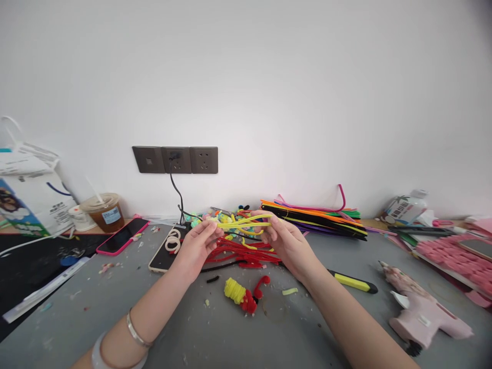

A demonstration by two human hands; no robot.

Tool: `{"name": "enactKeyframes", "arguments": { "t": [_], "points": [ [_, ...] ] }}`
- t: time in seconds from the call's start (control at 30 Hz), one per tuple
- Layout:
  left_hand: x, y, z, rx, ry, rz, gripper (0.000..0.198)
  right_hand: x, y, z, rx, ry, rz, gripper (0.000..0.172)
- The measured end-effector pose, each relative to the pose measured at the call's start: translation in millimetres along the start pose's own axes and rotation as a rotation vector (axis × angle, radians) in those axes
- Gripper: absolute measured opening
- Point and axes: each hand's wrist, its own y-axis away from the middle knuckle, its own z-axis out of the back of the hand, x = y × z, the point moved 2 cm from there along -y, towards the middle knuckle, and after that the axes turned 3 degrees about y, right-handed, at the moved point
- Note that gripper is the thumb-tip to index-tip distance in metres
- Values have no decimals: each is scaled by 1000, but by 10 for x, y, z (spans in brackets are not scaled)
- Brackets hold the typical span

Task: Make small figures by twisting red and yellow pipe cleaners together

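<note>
Several yellow pipe cleaners (242, 224) stretch in a loose bundle between my two hands, above the grey table. My left hand (200, 240) pinches their left end between thumb and fingers. At the other end, my right hand (282, 237) has its fingers closed on them. Below the hands lies a small figure of wound pipe cleaner, with a yellow coiled body (234, 290) and a red part (249, 302) with a curled red piece. Red pipe cleaners (246, 252) are spread on the table just behind it.
Multicoloured pipe cleaners (319, 218) are piled by the wall. A pink glue gun (421, 312) and a yellow-black cutter (355, 283) lie at right. Phones (122, 237), a drink cup (105, 212) and a white bag (36, 189) are at left. A cable (177, 189) hangs from the wall socket.
</note>
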Motion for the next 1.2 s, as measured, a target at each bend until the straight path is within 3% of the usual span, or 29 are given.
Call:
{"name": "enactKeyframes", "arguments": {
  "t": [0.2, 0.37, 0.43, 0.53, 0.67, 0.73, 0.83, 1.03, 1.1, 1.2],
  "points": [
    [8, -39, 38, -19, 43, 47, 27, 66, -8, 87, -88, -137, 95, 39],
    [-7, -52, 25, -19, 119, 14, 15, -11, -41, 162, -200, 81, 170, 29],
    [-8, -43, 10, -20, 156, 17, 11, -26, -33, 136, -167, 199, 182, 27],
    [1, -15, -18, -7, 186, 51, 8, -35, 10, 29, 26, 267, 84, 27],
    [48, 53, -66, 100, 124, 95, 11, -49, 99, -125, 287, 268, -45, 46],
    [85, 91, -93, 214, 42, 128, 15, -55, 123, -165, 338, 219, -53, 38],
    [136, 129, -114, 374, -96, 163, 21, -63, 117, -171, 307, 150, -55, 22],
    [157, 161, -116, 401, -278, 119, 25, -85, 71, -130, 180, 128, -25, 32],
    [153, 206, -147, 460, -345, 104, 25, -90, 74, -125, 161, 148, -45, 36],
    [160, 291, -200, 595, -379, 165, 27, -87, 99, -148, 243, 113, -127, 38]
  ]
}}
